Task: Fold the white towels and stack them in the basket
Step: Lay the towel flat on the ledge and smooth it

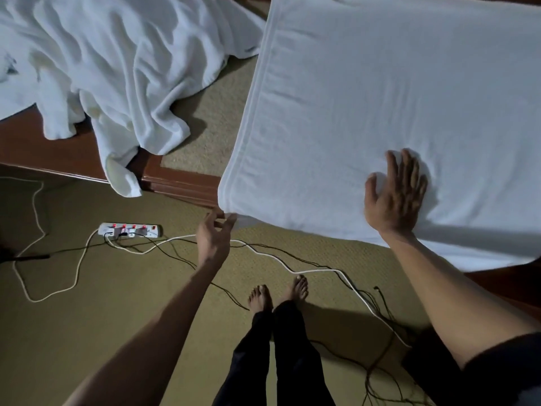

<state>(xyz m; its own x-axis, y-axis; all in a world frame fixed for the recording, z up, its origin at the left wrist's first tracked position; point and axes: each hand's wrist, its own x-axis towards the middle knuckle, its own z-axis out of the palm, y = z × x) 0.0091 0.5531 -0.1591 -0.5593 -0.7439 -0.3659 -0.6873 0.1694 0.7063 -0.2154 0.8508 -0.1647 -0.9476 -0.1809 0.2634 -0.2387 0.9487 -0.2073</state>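
Observation:
A large white towel lies spread flat on the raised surface at the right, its near edge hanging a little over the front. My right hand rests flat on it near that edge, fingers straight and spread. My left hand reaches up to the towel's near left corner, fingertips touching or lightly pinching the corner; the grip is hard to make out. A crumpled heap of white towels covers the upper left, one end drooping over the wooden edge. No basket is in view.
A dark wooden ledge borders the raised, carpeted surface. On the olive carpet below lie a white power strip with red switches, a white cable and several thin black wires. My bare feet stand among them.

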